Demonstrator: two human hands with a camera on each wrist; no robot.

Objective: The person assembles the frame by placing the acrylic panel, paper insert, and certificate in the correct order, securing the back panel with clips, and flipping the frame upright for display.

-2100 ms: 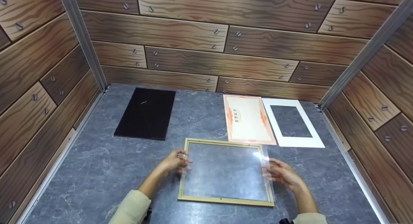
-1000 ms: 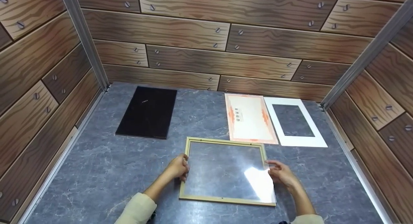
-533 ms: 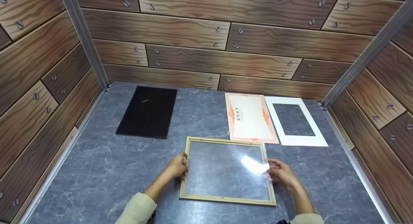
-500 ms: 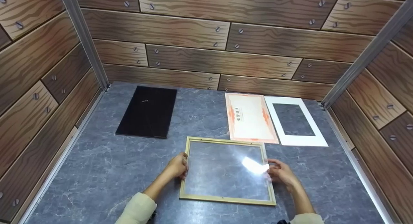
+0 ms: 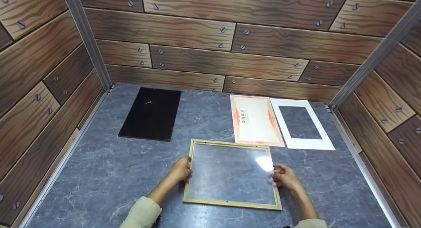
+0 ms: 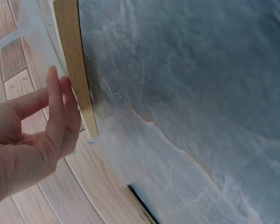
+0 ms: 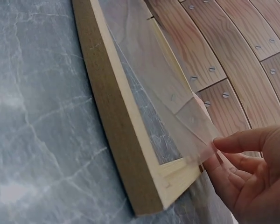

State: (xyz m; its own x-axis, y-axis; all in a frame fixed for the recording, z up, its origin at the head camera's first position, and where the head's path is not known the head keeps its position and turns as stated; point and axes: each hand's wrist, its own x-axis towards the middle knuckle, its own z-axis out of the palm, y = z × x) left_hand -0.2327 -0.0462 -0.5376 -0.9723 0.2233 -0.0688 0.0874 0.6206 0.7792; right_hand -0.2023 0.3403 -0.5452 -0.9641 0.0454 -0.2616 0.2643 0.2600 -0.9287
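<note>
Our left hand, above the grey marbled tabletop, curls beside the gold rectangular frame lying front-centre, grip unclear; our right hand pinches the clear flexible sheet over that frame. Sheet not yet seated, we'd judge; glossy black rectangular panel, white windowed mat and orange-bordered cream paper certificate lie beyond, unused.

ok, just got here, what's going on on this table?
A person has both hands at a gold frame lying on the grey table. The right hand pinches a clear sheet near its edge, and the sheet isn't seated flat in the frame. The left hand is at the frame's left side; its exact grip is unclear. Beyond lie a black panel, a certificate and a white mat, none in hand.
</note>
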